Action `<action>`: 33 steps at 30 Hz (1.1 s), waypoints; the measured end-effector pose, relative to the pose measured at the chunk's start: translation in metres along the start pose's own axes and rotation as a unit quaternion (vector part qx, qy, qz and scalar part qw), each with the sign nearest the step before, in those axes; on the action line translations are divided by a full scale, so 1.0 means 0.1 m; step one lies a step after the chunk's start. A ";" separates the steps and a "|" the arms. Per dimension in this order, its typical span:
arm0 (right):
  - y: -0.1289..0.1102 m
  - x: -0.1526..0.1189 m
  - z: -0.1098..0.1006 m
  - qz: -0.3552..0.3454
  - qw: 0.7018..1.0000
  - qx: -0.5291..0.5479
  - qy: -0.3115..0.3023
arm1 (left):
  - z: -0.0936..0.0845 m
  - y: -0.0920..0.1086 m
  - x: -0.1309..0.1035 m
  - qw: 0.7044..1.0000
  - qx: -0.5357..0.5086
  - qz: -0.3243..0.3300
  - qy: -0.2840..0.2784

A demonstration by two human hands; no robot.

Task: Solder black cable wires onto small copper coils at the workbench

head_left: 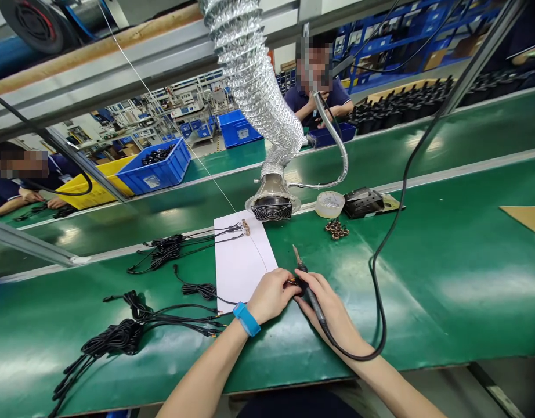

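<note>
Left fingers (288, 293) pinch a wire end (291, 281) — right fingers (316, 282) hold a soldering iron (314, 305)

Black-and-grey soldering iron (314, 303), black cables (116, 337), white sheet (240, 267), green tabletop (433, 290), blue wristband (246, 319), silver ribbed duct (256, 72)

The duct (254, 69) is crinkled, shiny metal foil; the benchtop (437, 249) is smooth and glossy; the sheet (237, 267) matt paper; the cables (119, 338) rubbery-looking; the bin (174, 168) smooth plastic; the iron tip (296, 255) dull metal.

Bright scene; pale glare patches on green tabletop (472, 293); wide-angle stretch near edges.
</note>
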State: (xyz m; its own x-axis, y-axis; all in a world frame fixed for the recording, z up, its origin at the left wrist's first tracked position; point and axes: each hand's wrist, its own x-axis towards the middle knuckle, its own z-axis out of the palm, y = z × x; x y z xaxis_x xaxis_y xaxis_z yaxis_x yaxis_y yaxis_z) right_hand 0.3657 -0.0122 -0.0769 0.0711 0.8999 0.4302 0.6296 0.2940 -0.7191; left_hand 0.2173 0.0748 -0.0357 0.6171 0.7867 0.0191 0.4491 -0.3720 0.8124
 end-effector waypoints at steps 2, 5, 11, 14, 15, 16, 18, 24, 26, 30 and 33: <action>0.01 0.00 0.00 0.001 1.000 0.008 -0.005 | -0.02 -0.02 0.00 0.994 -0.101 -0.038 0.023; -0.01 0.00 -0.03 0.001 1.000 0.026 0.007 | -0.07 -0.01 -0.02 0.967 -0.234 -0.051 0.082; -0.23 0.13 -0.11 0.079 0.977 0.192 0.047 | -0.08 0.09 -0.14 0.959 -0.268 -0.031 0.091; -0.32 0.23 -0.10 0.117 0.952 0.277 0.059 | -0.05 0.08 -0.17 0.951 -0.298 -0.031 0.074; -0.33 0.26 -0.08 0.120 0.946 0.293 0.069 | -0.06 0.07 -0.17 0.951 -0.300 -0.030 0.071; -0.34 0.28 -0.08 0.122 0.942 0.303 0.083 | -0.06 0.07 -0.17 0.951 -0.299 -0.027 0.072; -0.33 0.32 -0.08 0.118 0.939 0.304 0.111 | -0.08 0.07 -0.16 0.953 -0.291 -0.021 0.079; -0.32 0.38 -0.25 -0.007 0.984 0.141 0.110 | -0.11 0.10 -0.14 0.951 -0.290 0.004 0.105; -0.34 0.38 -0.29 -0.061 0.989 0.086 0.106 | -0.10 0.09 -0.15 0.954 -0.283 0.005 0.103; -0.38 0.38 -0.32 -0.122 0.985 0.030 0.115 | -0.09 0.07 -0.17 0.961 -0.263 0.004 0.091; -0.39 0.39 -0.33 -0.124 0.985 0.022 0.116 | -0.09 0.08 -0.19 0.960 -0.265 0.003 0.092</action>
State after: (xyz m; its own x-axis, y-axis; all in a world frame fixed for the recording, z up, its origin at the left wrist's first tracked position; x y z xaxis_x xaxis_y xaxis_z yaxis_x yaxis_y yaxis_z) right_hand 0.3693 0.0009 -0.0146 0.0984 0.7023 0.7051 0.6163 0.5133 -0.5973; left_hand 0.2033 0.0613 -0.0249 0.4724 0.8769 0.0885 0.0233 -0.1128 0.9933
